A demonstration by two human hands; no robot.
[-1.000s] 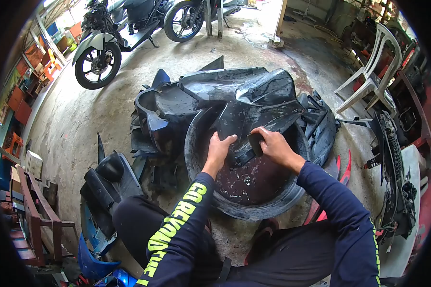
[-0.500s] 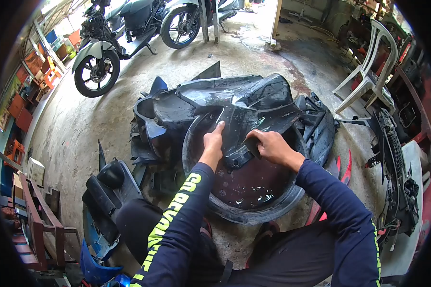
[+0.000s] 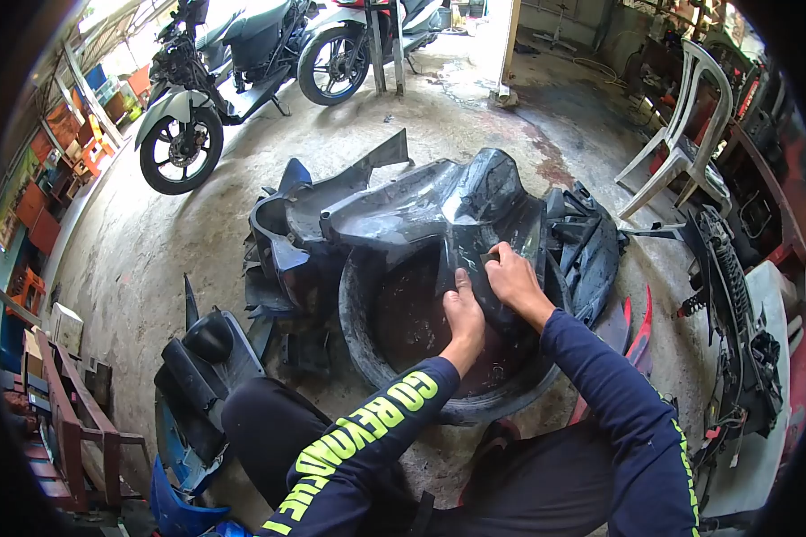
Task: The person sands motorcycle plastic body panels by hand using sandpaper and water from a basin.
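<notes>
A large dark plastic fairing panel [image 3: 470, 201] lies tilted across a round black tub [image 3: 367, 345] of dark water. My left hand [image 3: 463, 320] grips the panel's narrow lower part near the tub's middle, its thumb on top and its other fingers hidden behind the edge. To its upper right, my right hand [image 3: 513, 282] is closed with the fingertips against the panel; a small dark piece shows in its fingers, mostly hidden. More dark panels lie left and right of the tub.
Two motorbikes [image 3: 184, 143] stand at the back left. A white plastic chair [image 3: 690, 134] is at the right, above a motorbike frame part [image 3: 734, 331]. Black panels [image 3: 210, 358] lie at the left, and a wooden rack [image 3: 76, 421] stands at the far left.
The fairing panel has turned and shifted over the tub. My left hand has moved right and down along it. My right hand has moved slightly right, and the small dark piece is now less visible.
</notes>
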